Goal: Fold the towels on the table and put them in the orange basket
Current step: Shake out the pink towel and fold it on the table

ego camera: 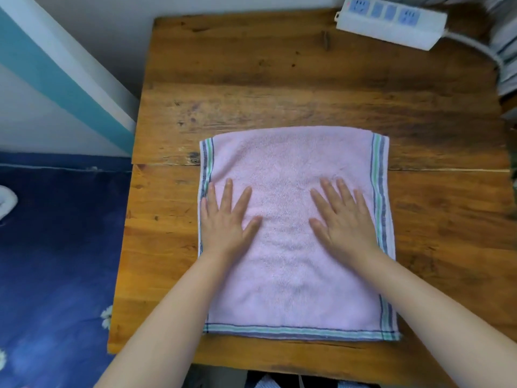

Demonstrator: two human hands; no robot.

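At the bottom edge both forearms are cut off by the frame, and a strip of dark and striped cloth below the table is too little to identify. The pink towel lies flat on the near half of the table, its striped hem along the near edge and striped bands down both sides; the forearms hide part of each side. The left hand rests palm down on the towel's left part, fingers straight and spread, its outer fingers at the left stripe. The right hand lies the same way on the right part, fingers released and splayed, gripping nothing. Beyond, at the far right corner, sits a white power strip, blurred; grey folds right of it are cut off.
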